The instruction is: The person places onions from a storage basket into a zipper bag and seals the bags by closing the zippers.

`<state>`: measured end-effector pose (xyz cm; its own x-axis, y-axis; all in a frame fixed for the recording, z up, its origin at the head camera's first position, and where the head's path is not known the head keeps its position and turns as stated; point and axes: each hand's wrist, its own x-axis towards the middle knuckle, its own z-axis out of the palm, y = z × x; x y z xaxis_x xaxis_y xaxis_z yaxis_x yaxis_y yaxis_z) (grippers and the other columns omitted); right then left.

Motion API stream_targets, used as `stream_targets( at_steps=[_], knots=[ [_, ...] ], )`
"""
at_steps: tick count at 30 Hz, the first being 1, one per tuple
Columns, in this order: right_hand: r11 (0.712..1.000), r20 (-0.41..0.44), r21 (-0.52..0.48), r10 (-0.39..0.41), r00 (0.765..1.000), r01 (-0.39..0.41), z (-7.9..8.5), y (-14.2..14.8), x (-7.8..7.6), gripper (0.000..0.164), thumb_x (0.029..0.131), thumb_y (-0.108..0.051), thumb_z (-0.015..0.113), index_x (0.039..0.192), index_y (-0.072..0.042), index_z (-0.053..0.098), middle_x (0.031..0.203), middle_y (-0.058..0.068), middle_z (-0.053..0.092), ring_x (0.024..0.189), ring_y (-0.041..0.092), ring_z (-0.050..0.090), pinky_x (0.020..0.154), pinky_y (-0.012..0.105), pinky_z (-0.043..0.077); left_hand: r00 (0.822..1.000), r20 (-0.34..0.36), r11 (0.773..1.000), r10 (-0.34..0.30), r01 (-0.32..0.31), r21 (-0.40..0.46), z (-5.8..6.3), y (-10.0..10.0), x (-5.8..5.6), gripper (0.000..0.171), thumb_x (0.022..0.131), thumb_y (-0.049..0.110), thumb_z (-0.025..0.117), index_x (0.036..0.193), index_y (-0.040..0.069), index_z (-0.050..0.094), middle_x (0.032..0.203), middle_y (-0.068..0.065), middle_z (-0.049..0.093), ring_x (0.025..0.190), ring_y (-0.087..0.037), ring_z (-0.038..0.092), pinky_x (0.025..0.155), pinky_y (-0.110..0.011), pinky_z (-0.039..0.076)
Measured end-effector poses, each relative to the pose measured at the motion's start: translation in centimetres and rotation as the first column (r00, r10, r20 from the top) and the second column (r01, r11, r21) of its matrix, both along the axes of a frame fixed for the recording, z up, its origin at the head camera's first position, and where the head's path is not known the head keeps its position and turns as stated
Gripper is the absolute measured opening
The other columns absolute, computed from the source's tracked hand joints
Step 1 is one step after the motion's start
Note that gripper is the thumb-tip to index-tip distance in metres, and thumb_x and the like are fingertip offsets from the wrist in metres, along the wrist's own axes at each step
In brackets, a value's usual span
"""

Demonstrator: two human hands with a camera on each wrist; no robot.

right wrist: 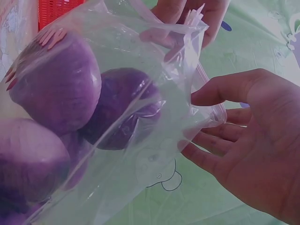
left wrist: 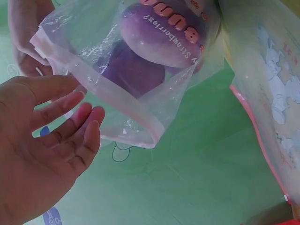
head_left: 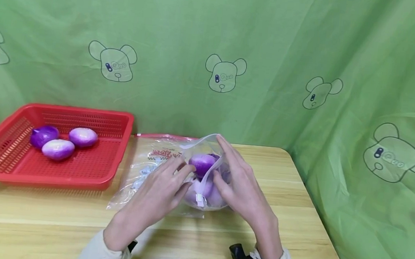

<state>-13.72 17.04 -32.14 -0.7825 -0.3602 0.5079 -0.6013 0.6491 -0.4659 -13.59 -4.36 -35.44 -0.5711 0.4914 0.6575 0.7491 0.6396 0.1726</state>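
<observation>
A clear slider zip bag (head_left: pixel 203 200) with printed lettering stands on the table, its mouth spread wide. Several purple-and-white onions (head_left: pixel 203 163) are inside, showing through the plastic. My left hand (head_left: pixel 162 187) holds the left side of the mouth, fingers bent at the zip strip (left wrist: pixel 112 98). On the opposite side, my right hand (head_left: pixel 241 185) grips the rim between thumb (right wrist: pixel 218 91) and fingers, its longer fingers reaching along the outside. The white slider (head_left: pixel 200 200) sits at the near end of the opening.
A red plastic basket (head_left: pixel 116 171) with 3 purple onions (head_left: pixel 58 149) stands to the left. Another flat printed bag with a red zip edge (head_left: pixel 138 173) lies under and beside the filled one. Green cloth (head_left: pixel 260 109) hangs behind and right of the wooden table (head_left: pixel 280 184).
</observation>
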Motion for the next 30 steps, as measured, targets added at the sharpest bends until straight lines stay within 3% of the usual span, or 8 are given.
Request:
stream_targets(
  at_steps=[5,11,16,21,24,28,30],
  knots=[
    [1.000,-0.005,-0.011,-0.010,1.000,0.010,0.1,0.2,0.0,0.086,0.086,0.004,0.069,0.158,-0.014,0.026,0.160,0.007,0.030,0.143,0.026,0.038,0.104,0.040,0.046,0.999,-0.021,0.999,-0.025,0.026,0.037,0.4,-0.3,0.1,0.023,0.085,0.009,0.077,0.106,0.007,0.068,0.101,-0.003,0.064,0.091,-0.018,0.059,0.079,-0.030,0.053],
    [1.000,-0.012,-0.011,0.004,1.000,-0.004,0.2,0.1,0.3,0.085,0.085,0.003,0.070,0.157,-0.014,0.028,0.160,0.005,0.032,0.144,0.025,0.035,0.116,0.042,0.031,1.000,0.007,0.989,0.006,-0.007,0.149,0.9,-1.5,-0.4,0.026,0.087,0.000,0.070,0.112,0.006,0.067,0.119,-0.011,0.059,0.106,-0.025,0.056,0.089,-0.038,0.054],
    [1.000,-0.021,-0.016,0.023,1.000,-0.023,0.4,0.0,0.5,0.085,0.085,0.003,0.071,0.157,-0.015,0.029,0.159,0.004,0.033,0.144,0.024,0.036,0.117,0.042,0.031,0.999,0.005,0.991,0.050,-0.050,0.127,1.1,-2.5,-1.0,0.042,0.085,-0.012,0.059,0.119,0.012,0.065,0.137,-0.017,0.050,0.119,-0.033,0.052,0.098,-0.048,0.049],
    [0.998,0.003,-0.024,0.054,0.999,-0.054,0.5,0.0,0.6,0.083,0.084,0.001,0.071,0.156,-0.016,0.032,0.158,0.004,0.036,0.143,0.024,0.037,0.116,0.043,0.032,0.998,0.028,0.995,0.051,-0.053,0.079,0.8,-3.2,-1.2,0.063,0.077,-0.020,0.058,0.129,0.014,0.062,0.147,-0.018,0.044,0.127,-0.036,0.050,0.090,-0.048,0.054],
    [0.997,0.015,-0.022,0.077,0.997,-0.077,0.5,0.0,0.6,0.082,0.084,0.000,0.071,0.155,-0.016,0.033,0.157,0.005,0.038,0.143,0.025,0.038,0.116,0.045,0.032,0.999,0.049,0.999,0.017,-0.020,0.050,0.4,-3.3,-1.4,0.061,0.077,-0.019,0.062,0.129,0.012,0.062,0.144,-0.017,0.050,0.127,-0.035,0.053,0.090,-0.047,0.055],
    [0.996,0.031,0.005,0.089,0.996,-0.089,0.5,0.0,0.7,0.075,0.086,-0.002,0.069,0.153,-0.015,0.038,0.156,0.005,0.039,0.143,0.025,0.038,0.115,0.046,0.033,0.999,0.038,0.998,-0.018,0.016,0.054,0.0,-3.3,-1.8,0.043,0.085,-0.013,0.064,0.122,0.008,0.065,0.129,-0.015,0.059,0.112,-0.030,0.063,0.089,-0.042,0.057],
    [0.996,0.032,0.046,0.071,0.997,-0.073,0.8,0.0,1.1,0.070,0.088,-0.003,0.067,0.151,-0.017,0.042,0.157,0.003,0.037,0.142,0.023,0.039,0.110,0.044,0.042,0.999,0.024,0.997,-0.026,0.024,0.071,-0.1,-3.2,-1.9,0.036,0.088,-0.009,0.065,0.120,0.007,0.066,0.123,-0.014,0.062,0.104,-0.028,0.065,0.084,-0.039,0.058]
  ],
)
